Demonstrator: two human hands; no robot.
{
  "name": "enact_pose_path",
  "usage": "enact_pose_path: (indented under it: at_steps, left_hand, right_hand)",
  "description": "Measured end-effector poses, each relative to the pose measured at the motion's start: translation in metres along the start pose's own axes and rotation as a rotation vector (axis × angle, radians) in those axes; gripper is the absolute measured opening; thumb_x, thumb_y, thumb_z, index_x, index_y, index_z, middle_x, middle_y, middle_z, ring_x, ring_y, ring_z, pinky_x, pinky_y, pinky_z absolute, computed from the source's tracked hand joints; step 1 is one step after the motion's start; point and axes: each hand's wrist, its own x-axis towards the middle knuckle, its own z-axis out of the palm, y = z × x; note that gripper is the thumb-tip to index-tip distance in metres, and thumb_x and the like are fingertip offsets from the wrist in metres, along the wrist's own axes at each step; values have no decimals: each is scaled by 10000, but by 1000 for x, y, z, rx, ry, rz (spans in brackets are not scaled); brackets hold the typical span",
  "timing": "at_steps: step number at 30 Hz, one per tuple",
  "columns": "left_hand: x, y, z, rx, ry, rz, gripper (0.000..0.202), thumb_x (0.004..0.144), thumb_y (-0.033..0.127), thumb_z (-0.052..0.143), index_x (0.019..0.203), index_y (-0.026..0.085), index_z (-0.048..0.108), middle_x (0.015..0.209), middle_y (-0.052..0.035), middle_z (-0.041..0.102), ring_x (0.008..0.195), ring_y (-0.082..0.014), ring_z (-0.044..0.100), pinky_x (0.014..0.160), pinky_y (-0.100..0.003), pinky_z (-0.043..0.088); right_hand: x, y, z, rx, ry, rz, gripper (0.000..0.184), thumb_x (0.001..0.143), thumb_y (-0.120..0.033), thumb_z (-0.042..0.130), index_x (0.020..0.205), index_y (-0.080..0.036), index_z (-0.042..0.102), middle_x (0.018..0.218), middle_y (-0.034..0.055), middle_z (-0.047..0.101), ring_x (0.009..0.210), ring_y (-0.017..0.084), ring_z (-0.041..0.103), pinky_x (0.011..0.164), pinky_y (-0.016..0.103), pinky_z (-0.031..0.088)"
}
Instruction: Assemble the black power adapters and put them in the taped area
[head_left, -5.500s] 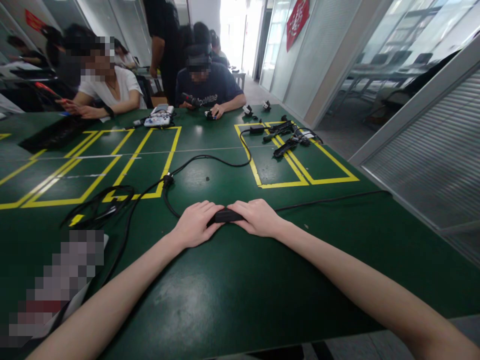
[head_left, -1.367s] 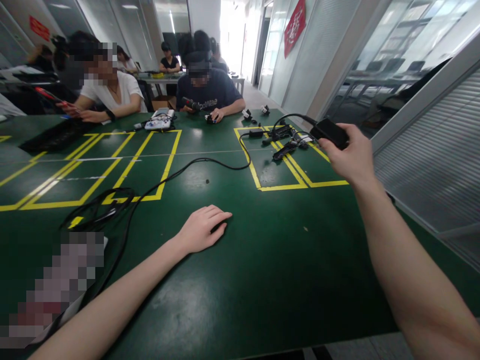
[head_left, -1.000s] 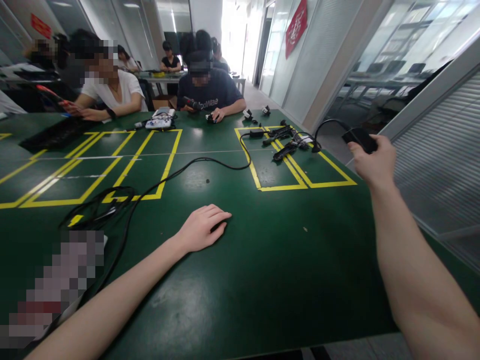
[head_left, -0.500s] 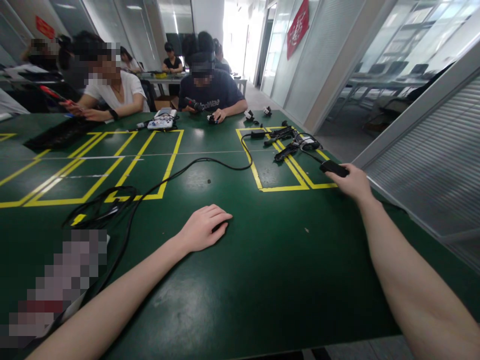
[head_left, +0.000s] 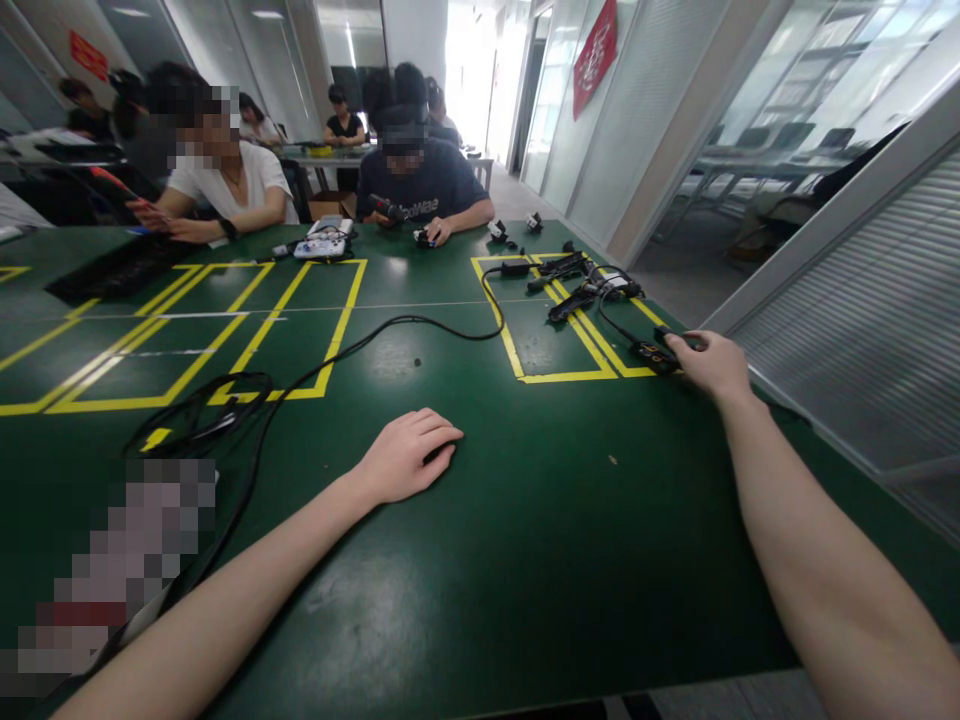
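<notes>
My left hand (head_left: 409, 455) rests on the green table (head_left: 480, 560), fingers lying forward and thumb apart, holding nothing. At the right, my right hand (head_left: 712, 362) pinches a flat black plastic cover (head_left: 671, 334), raised and tilted at the table's right side. Just below it lies a black part with small gold-coloured spots (head_left: 654, 357), perhaps a circuit board; a thin cable runs from it to the cluster beyond. In that cluster are black elongated parts (head_left: 571, 303) and a white-and-black piece (head_left: 615, 283). My fingers hide part of the cover.
Yellow tape (head_left: 570, 378) marks rectangles on the table. A black cable (head_left: 397, 320) crosses it to a coil (head_left: 217, 415) at left, near a blurred-out object (head_left: 127, 560). Across the table, a person (head_left: 427, 180) handles small parts; another sits by a black tray (head_left: 120, 268).
The black cover in my right hand has tilted up and away, and the spotted part beneath it now shows. My left hand has stayed in place.
</notes>
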Motion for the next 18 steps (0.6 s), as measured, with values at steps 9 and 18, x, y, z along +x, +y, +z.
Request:
enact_pose_path:
  at_steps: [9,18]
  left_hand:
    - [1,0,0,-1,-4,-3,219,1003,206,514,1052,186,727,1029,-80,765,960,-205,702,831,-355,578]
    - [1,0,-1,-2,-11,0,221,1009,210,508,1022,180,727,1019,-78,765,949,-204,698,820,-354,574]
  right_hand:
    - [3,-5,-1,104,-84,269,335,966,-274,486,1054,-69,736,699,162,703,614,265,675,651,357,507]
    - [-4,-8,-4,183,-115,250,564,923,-378,648,1409,-100,578,1206,212,703,527,161,580,617,333,487]
